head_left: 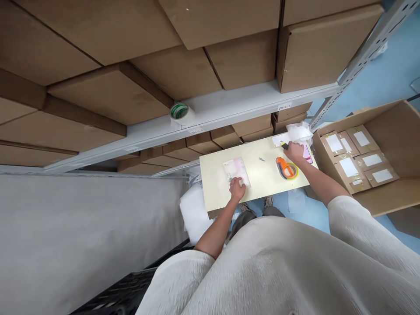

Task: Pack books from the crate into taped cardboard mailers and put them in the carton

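Observation:
On the pale table (pixel 262 189), a flat pink-and-white packet (pixel 241 166) lies towards the left. My left hand (pixel 236 189) rests on its near edge, fingers spread and slightly bent. Over at the table's right end, my right hand (pixel 294 152) is closed around a small black-and-yellow tool (pixel 284 145); its exact kind is too small to make out. The tool's tip is by a white paper slip (pixel 278 140). Just below that hand sits an orange tape dispenser (pixel 286 168) with a yellow-edged roll. A small grey pointed piece (pixel 261 159) lies between my hands.
A phone with a pink screen (pixel 307 154) is by my right wrist. To the right stands an open carton (pixel 402 144) with several labelled small boxes. Shelves of brown boxes (pixel 243 57) rise ahead, a tape roll (pixel 181 113) on the ledge. White wrapping (pixel 194 212) hangs left of the table.

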`<state>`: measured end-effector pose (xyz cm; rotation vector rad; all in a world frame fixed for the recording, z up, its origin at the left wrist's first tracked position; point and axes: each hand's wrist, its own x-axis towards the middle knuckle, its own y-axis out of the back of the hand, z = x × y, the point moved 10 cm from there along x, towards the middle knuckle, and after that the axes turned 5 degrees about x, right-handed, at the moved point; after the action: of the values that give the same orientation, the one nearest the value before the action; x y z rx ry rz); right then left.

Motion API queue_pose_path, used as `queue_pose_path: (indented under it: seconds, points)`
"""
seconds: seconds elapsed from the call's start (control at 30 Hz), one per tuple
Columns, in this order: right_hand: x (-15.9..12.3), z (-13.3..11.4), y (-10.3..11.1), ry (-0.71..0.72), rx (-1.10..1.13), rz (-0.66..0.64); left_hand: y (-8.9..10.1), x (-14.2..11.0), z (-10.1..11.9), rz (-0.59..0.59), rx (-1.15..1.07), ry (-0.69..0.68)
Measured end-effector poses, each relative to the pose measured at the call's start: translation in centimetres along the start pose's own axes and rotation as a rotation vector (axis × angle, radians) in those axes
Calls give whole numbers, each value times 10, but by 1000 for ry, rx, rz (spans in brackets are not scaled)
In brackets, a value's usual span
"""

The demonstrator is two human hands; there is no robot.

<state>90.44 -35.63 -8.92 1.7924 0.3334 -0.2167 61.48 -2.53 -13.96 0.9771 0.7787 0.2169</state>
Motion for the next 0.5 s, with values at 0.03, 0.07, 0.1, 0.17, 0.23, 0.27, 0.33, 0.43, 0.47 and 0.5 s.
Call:
queue_pose_path:
  seconds: [0.03,0.07,0.1,0.17,0.23,0.27,0.33,0.43,0.47,0.5]
  points:
    - [-2,-14,10,37,55,41,1,0,-1,3,-10,-6]
    - [-5,-28,17,72,133,66,2,-1,-2,5,-20,-11]
    - [-8,-43,20,101,236,67,3,-1,-4,6,-29,-13]
    - [-20,-71,14,118,494,-8,5,-3,-12,4,-43,-6]
    - [-37,-97,-10,68,747,-156,8,-5,-23,2,-55,7]
    - [-49,-109,-26,24,844,-233,9,-6,-30,2,-61,13]
    - [-75,-133,-58,-53,985,-361,14,-7,-48,7,-72,27]
    - [-114,-172,-98,-95,1149,-500,21,-8,-80,15,-87,58]
    - [-126,-185,-109,-94,1182,-545,24,-8,-93,18,-92,70]
    - [-138,-199,-119,-90,1204,-594,27,-8,-105,20,-99,79]
